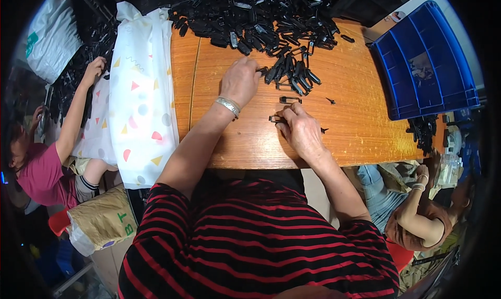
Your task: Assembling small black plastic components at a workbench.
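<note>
My left hand [241,81], with a silver bracelet at its wrist, is at the near edge of the pile. Its fingers are pinched on a small black plastic part [263,70]. Close to the table's front edge, my right hand [304,129] has thumb and fingertips closed on a black loop-shaped plastic part [275,119]. Just beyond it lies another black loop-shaped part [290,99], touching neither hand. A cluster of similar black parts [292,72] spreads between my left hand and the main heap [261,17]. The right fingertips are partly hidden by the hand.
The wooden table [355,90] carries a few tiny black bits. A white patterned sheet [141,95] covers its left side. A blue plastic crate [428,64] stands at the right. One person sits at far left, reaching into black parts [99,48]; another sits at right, an arm [412,205] visible.
</note>
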Action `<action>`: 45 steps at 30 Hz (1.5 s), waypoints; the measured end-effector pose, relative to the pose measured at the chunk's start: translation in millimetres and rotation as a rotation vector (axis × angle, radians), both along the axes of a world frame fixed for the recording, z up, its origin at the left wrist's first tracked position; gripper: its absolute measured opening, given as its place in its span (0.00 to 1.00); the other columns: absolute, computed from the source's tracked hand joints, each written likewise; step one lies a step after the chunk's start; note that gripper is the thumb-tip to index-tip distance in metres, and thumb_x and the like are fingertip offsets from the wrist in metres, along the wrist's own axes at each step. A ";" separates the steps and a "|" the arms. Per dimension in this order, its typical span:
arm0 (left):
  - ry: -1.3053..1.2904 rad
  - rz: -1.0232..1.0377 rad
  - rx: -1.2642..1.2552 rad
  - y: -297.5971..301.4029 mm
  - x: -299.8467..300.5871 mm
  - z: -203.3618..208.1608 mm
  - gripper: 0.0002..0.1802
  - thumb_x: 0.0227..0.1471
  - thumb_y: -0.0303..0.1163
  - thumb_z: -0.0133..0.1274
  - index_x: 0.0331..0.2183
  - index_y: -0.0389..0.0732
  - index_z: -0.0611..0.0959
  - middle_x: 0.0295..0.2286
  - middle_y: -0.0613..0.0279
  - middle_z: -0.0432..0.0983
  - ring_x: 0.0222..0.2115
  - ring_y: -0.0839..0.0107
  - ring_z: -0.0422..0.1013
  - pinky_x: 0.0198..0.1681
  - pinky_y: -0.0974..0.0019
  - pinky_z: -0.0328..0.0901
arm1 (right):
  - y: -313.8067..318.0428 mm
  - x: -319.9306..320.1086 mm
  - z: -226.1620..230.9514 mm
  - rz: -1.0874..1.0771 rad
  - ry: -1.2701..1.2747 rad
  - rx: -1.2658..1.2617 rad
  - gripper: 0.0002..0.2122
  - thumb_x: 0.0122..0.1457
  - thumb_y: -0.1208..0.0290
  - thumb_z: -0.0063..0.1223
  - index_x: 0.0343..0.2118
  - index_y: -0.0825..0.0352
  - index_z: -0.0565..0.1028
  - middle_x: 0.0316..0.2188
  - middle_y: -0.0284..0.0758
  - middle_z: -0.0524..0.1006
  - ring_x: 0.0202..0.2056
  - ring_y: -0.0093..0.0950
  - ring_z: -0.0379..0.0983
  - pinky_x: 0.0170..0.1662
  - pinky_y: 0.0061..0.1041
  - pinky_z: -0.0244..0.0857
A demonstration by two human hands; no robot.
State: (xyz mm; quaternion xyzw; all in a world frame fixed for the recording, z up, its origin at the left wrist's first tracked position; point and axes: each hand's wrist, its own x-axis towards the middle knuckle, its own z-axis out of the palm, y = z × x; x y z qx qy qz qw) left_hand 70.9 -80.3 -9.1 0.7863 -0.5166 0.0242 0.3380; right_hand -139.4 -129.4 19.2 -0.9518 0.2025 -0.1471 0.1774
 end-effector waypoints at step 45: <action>1.186 -0.168 -0.348 70.1 -63.1 12.4 0.15 0.62 0.36 0.43 0.29 0.36 0.77 0.22 0.69 0.70 0.24 0.82 0.65 0.29 0.77 0.62 | 48.4 46.8 -18.0 -0.060 -0.467 0.485 0.20 0.51 0.74 0.60 0.47 0.69 0.67 0.33 0.42 0.73 0.33 0.36 0.73 0.37 0.29 0.68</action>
